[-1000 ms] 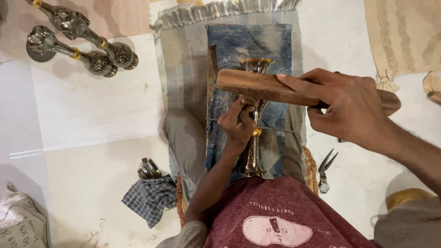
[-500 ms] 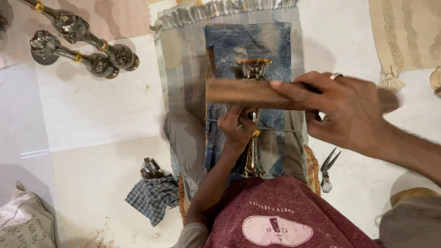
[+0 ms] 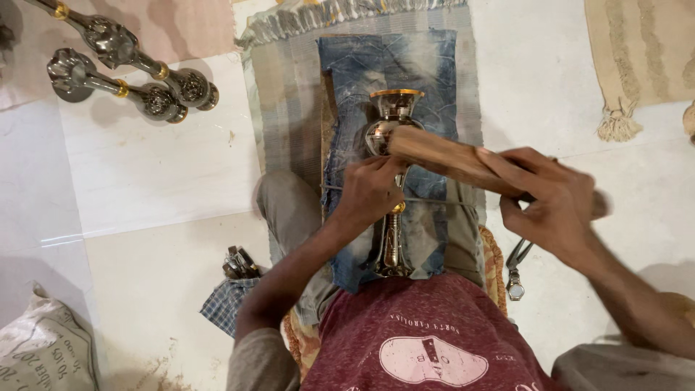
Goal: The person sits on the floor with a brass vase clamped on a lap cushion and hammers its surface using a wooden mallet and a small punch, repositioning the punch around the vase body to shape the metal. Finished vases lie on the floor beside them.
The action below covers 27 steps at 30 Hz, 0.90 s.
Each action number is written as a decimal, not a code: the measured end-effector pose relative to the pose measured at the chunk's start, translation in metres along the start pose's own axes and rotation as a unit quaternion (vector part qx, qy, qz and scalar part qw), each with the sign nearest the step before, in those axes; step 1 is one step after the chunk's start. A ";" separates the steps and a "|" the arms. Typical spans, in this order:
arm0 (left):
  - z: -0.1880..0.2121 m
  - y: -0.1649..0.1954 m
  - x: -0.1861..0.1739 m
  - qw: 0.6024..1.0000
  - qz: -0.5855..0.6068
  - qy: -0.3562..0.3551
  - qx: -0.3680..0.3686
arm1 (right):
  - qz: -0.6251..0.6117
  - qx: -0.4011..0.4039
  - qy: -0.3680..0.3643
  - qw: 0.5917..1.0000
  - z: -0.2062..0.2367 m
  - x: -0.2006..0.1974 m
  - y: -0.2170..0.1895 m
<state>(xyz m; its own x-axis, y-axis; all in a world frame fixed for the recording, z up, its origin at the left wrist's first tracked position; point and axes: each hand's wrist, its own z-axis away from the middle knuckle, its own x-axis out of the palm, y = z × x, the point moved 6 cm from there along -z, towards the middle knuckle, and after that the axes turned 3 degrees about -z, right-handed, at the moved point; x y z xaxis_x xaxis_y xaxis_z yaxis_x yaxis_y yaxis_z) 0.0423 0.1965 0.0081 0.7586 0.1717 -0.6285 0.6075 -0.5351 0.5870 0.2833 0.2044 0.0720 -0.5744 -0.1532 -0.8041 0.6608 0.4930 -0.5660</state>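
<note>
Metal stem (image 3: 392, 145): upright on denim cloth (image 3: 427, 65), polished, gold-rimmed.
Left hand (image 3: 371, 190): clamped around stem's middle.
Right hand (image 3: 554, 203): gripping wooden block (image 3: 445, 156), its end touching stem.

A pale woven sack (image 3: 43, 347) with dark printing lies crumpled on the floor in the lower left corner. No other package, sign or screen shows.

The left hand (image 3: 371, 190) grips the stem of a silver-and-brass goblet-shaped metal piece (image 3: 392, 130) lying on a denim cloth (image 3: 427, 65) across the lap. The right hand (image 3: 554, 206) holds a wooden block (image 3: 449, 156) — its end against the piece's bulb. Two similar metal pieces (image 3: 130, 72) lie on the floor, well apart.
</note>
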 end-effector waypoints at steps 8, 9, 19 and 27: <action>-0.023 -0.006 0.015 0.961 -0.013 -0.252 0.117 | -0.136 0.079 0.291 0.944 0.088 0.055 0.009; -0.026 -0.009 0.016 0.960 0.016 -0.243 0.141 | -0.111 0.090 0.261 0.955 0.097 0.065 0.007; 0.027 -0.045 -0.012 0.817 0.476 0.257 -0.197 | -0.125 -0.055 0.035 0.990 0.116 0.133 -0.040; 0.046 -0.030 0.018 0.773 0.471 0.303 -0.297 | 0.071 -0.295 -0.012 0.953 0.089 0.131 -0.082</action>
<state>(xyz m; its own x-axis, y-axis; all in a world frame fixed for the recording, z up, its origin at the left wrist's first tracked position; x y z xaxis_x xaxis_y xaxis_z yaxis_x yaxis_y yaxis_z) 0.0272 0.1772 -0.0441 0.7921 0.3891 0.4703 -0.4179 -0.2158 0.8825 0.1973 0.0673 -0.0031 -0.4836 -0.0646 -0.8729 0.3399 0.9052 -0.2553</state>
